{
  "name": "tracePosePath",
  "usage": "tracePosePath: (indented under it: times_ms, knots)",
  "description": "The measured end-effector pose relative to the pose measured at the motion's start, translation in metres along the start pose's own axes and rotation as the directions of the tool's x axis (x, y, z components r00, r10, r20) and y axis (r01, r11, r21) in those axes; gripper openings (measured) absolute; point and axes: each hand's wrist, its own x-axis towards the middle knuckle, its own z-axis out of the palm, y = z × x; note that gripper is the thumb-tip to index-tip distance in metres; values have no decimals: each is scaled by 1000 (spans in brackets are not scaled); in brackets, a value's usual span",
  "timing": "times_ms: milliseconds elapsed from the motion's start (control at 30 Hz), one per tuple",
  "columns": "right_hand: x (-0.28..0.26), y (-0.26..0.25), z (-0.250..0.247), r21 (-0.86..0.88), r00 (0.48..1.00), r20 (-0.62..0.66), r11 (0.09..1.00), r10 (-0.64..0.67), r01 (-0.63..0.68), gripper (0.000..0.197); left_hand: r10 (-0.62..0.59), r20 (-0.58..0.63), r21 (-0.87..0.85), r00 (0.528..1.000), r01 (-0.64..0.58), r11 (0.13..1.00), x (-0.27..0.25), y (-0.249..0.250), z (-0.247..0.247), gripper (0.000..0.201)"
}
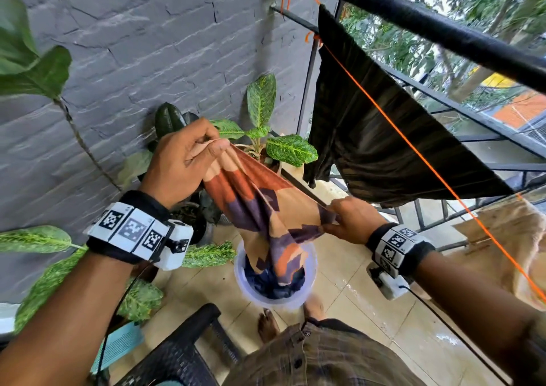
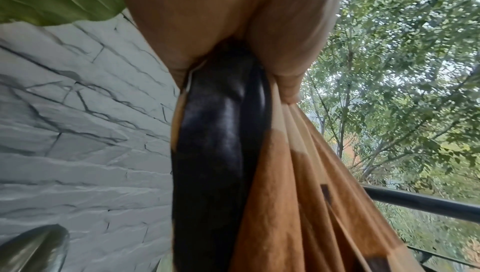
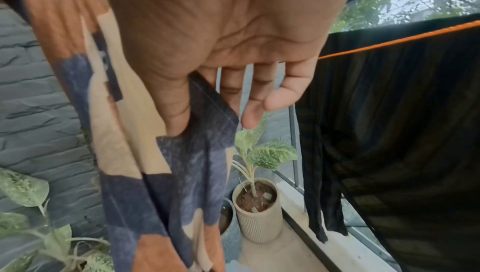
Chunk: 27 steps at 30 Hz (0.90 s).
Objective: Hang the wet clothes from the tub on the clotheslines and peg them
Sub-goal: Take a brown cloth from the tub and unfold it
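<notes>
A patterned cloth (image 1: 260, 208) in orange, tan and navy hangs above the white tub (image 1: 308, 276) on the floor, its lower end still inside the tub on dark clothes. My left hand (image 1: 189, 155) grips its top edge in a fist, seen in the left wrist view as bunched folds (image 2: 280, 194) under the palm. My right hand (image 1: 348, 218) pinches a lower edge of the cloth (image 3: 197, 124) between thumb and forefinger, the other fingers loose. An orange clothesline (image 1: 413, 149) runs to the right with a dark garment (image 1: 384, 137) hung over it.
A grey brick wall (image 1: 133, 45) stands at the left with potted plants (image 1: 266, 137) along it. A black rail (image 1: 443, 28) crosses overhead and a metal railing (image 1: 472, 119) lies behind the line. A tan cloth (image 1: 508, 238) hangs at the right. A dark chair (image 1: 183, 350) sits near my feet on wet tiles.
</notes>
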Motion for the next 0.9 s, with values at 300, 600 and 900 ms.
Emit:
tracePosePath:
  times_ms: [300, 600, 900]
  knots:
    - [-12, 15, 1, 21, 987, 104, 992, 123, -125, 28, -32, -78, -14, 996, 31, 999, -17, -14, -4, 19]
    - [-22, 47, -23, 111, 992, -122, 994, 19, -6, 33, -40, 35, -3, 999, 40, 999, -32, -37, -15, 26]
    - [-32, 51, -61, -16, 970, -46, 971, -238, 238, 27, -138, 291, 166, 947, 92, 982, -69, -91, -11, 27]
